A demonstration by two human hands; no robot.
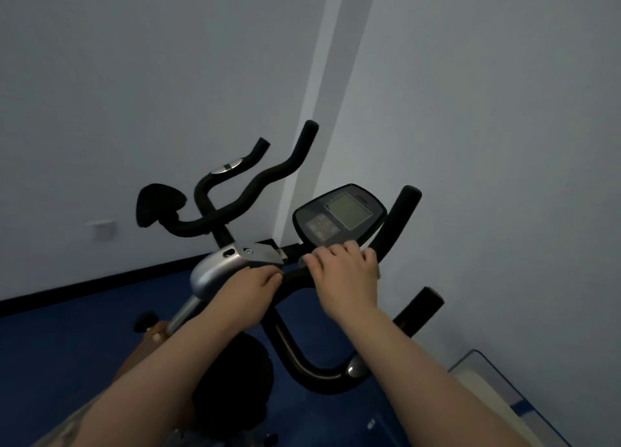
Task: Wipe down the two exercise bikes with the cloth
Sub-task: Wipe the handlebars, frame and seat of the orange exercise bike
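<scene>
Near bike (312, 376) first: its black handlebar loops low in front, a dark round part sits under the left forearm, and both arms reach out over it. Left hand (250, 293) sits on the bar just near the silver housing (215, 272), fingers curled down over the tube; it seems to be gripping the bar, though what lies under the palm is hidden. Right hand (346, 272) is just right of it, at the foot of the console (342, 216), fingers bent over the crossbar and thumb out to the left. A sliver of grey shows at its right edge, and that may be the cloth, but I can't tell; no cloth shows plainly anywhere.

Risks from here, as I judge them. If the cloth is bunched that small under the right palm, it covers little of the bar and bare skin does the wiping. The fingertips sit right at the console's lower edge, so a push upward could press its buttons or smear the screen. The right upright grip (405, 218) stands close; a wide sweep could knock the knuckles against it. The silver bracket (260, 252) by the left fingers has hard corners that could snag cloth or skin.

Farther left, the far bike (248, 191) waits by the wall, handlebars and seat looking untouched. Forgetting it would leave the job half done.
</scene>
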